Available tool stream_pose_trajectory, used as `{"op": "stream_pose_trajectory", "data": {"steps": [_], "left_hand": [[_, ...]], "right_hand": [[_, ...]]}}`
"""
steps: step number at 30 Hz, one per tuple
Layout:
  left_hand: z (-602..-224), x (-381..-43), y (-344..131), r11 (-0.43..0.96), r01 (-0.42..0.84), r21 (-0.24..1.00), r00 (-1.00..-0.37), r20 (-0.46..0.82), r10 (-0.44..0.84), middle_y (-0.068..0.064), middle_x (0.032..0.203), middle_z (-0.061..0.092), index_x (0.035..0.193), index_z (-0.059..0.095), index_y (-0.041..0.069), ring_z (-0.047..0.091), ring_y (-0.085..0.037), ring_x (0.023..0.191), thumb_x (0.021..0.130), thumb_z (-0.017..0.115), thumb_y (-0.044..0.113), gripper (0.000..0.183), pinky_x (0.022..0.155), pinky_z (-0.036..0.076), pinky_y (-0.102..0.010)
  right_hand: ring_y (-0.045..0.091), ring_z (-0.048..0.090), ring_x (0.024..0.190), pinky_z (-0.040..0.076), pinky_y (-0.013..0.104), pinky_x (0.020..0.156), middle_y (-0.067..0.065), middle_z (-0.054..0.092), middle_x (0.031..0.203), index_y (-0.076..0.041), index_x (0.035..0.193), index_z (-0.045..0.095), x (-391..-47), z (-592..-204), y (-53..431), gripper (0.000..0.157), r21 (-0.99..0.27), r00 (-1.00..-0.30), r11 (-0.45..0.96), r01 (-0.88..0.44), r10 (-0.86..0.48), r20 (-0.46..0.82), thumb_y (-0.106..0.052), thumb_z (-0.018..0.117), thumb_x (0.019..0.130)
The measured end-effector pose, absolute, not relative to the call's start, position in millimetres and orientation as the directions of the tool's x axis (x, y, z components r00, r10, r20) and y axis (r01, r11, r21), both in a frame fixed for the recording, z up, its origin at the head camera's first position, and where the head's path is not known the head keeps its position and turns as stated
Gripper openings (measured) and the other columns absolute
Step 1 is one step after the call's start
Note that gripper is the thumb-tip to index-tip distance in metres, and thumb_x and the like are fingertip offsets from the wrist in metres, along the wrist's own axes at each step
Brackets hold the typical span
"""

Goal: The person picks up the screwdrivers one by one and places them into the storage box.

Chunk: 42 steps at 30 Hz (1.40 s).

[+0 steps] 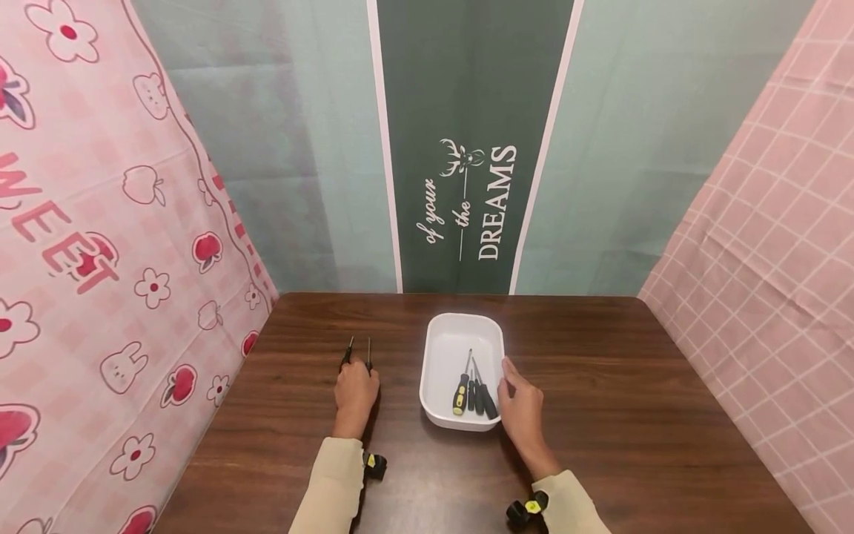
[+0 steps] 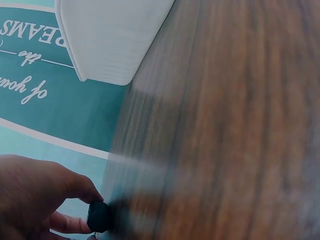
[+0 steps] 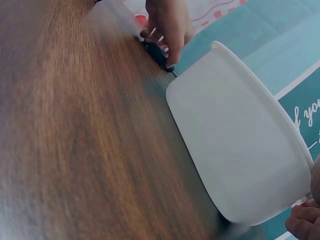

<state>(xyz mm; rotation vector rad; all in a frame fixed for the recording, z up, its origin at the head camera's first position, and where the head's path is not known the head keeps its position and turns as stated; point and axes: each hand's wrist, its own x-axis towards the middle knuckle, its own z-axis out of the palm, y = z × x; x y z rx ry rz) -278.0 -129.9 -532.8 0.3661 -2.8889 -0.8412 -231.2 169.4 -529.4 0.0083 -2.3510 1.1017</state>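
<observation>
Toward the far-left corner of the table, the left hand pinches a dark-handled screwdriver, presumably stiff, light and best held by its handle; the right hand grips the tray.

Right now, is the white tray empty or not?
Not empty: the head view shows several screwdrivers lying inside the white tray.
</observation>
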Motion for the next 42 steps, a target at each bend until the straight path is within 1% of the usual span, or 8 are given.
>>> {"op": "stream_pose_trajectory", "data": {"steps": [6,12,18,28,31,36,39,42], "left_hand": [[-530.4,-275.9,-131.4,0.813,-0.198,0.548,-0.966,0.032,-0.257,-0.02,0.079,0.064,0.087,0.061,-0.002,0.067,-0.041,0.074,0.092,0.068,0.017,0.021,0.059,0.052,-0.052],[-529.2,-276.7,-133.7,0.8,-0.208,0.563,-0.966,0.008,-0.257,-0.017,0.075,0.063,0.082,0.06,0.001,0.065,-0.036,0.068,0.092,0.068,0.019,0.022,0.057,0.051,-0.05],[-529.6,-277.2,-136.5,0.79,-0.204,0.578,-0.968,0.0,-0.25,-0.013,0.071,0.059,0.077,0.058,0.003,0.06,-0.03,0.061,0.092,0.068,0.019,0.024,0.053,0.048,-0.046],[-530.7,-273.3,-137.7,0.774,-0.187,0.604,-0.972,0.002,-0.236,-0.011,0.071,0.058,0.081,0.058,0.003,0.054,-0.025,0.06,0.092,0.068,0.019,0.022,0.052,0.044,-0.041],[-532.3,-272.1,-137.4,0.763,-0.175,0.622,-0.972,0.016,-0.236,-0.008,0.067,0.055,0.077,0.055,0.005,0.052,-0.024,0.058,0.091,0.068,0.018,0.023,0.051,0.042,-0.039],[-533.8,-271.3,-135.3,0.748,-0.141,0.648,-0.971,0.056,-0.232,-0.001,0.061,0.046,0.067,0.046,0.012,0.046,-0.021,0.056,0.089,0.07,0.017,0.034,0.051,0.037,-0.036],[-534.4,-271.3,-134.2,0.749,-0.114,0.653,-0.971,0.087,-0.223,0.001,0.061,0.043,0.066,0.043,0.013,0.046,-0.021,0.057,0.089,0.071,0.016,0.037,0.052,0.037,-0.036],[-533.7,-270.7,-133.1,0.745,-0.098,0.66,-0.971,0.102,-0.218,0.0,0.062,0.046,0.068,0.045,0.013,0.048,-0.021,0.058,0.089,0.072,0.016,0.034,0.054,0.038,-0.036]], "right_hand": [[0.035,0.061,0.119,0.047,0.048,0.096,0.022,0.064,0.127,0.009,0.125,0.065,-229.2,-530.2,169.4,0.037,-0.711,-0.855,0.664,-0.231,0.21,0.474,0.009,0.067,0.088],[0.035,0.062,0.119,0.047,0.048,0.096,0.022,0.064,0.126,0.008,0.125,0.065,-230.6,-529.5,170.0,0.037,-0.707,-0.849,0.666,-0.237,0.212,0.484,0.01,0.067,0.088],[0.035,0.062,0.118,0.047,0.048,0.097,0.022,0.064,0.127,0.009,0.124,0.065,-230.9,-528.8,169.8,0.037,-0.707,-0.852,0.667,-0.234,0.21,0.48,0.01,0.067,0.088],[0.035,0.062,0.118,0.047,0.047,0.096,0.022,0.064,0.126,0.009,0.124,0.065,-230.4,-530.0,169.1,0.037,-0.705,-0.849,0.668,-0.236,0.211,0.485,0.01,0.067,0.087],[0.035,0.062,0.118,0.047,0.048,0.096,0.023,0.064,0.126,0.009,0.124,0.065,-230.4,-530.2,168.9,0.037,-0.705,-0.851,0.669,-0.234,0.21,0.481,0.01,0.067,0.087],[0.036,0.062,0.118,0.047,0.048,0.096,0.023,0.064,0.126,0.009,0.124,0.065,-230.0,-529.3,168.7,0.037,-0.708,-0.853,0.667,-0.234,0.209,0.478,0.01,0.066,0.087],[0.036,0.062,0.118,0.047,0.048,0.096,0.023,0.064,0.125,0.009,0.124,0.065,-230.0,-529.1,168.6,0.036,-0.708,-0.851,0.667,-0.233,0.213,0.48,0.01,0.067,0.088],[0.036,0.063,0.117,0.048,0.049,0.096,0.023,0.065,0.125,0.009,0.123,0.066,-230.2,-529.3,168.5,0.035,-0.704,-0.847,0.671,-0.234,0.214,0.486,0.01,0.066,0.088]]}}
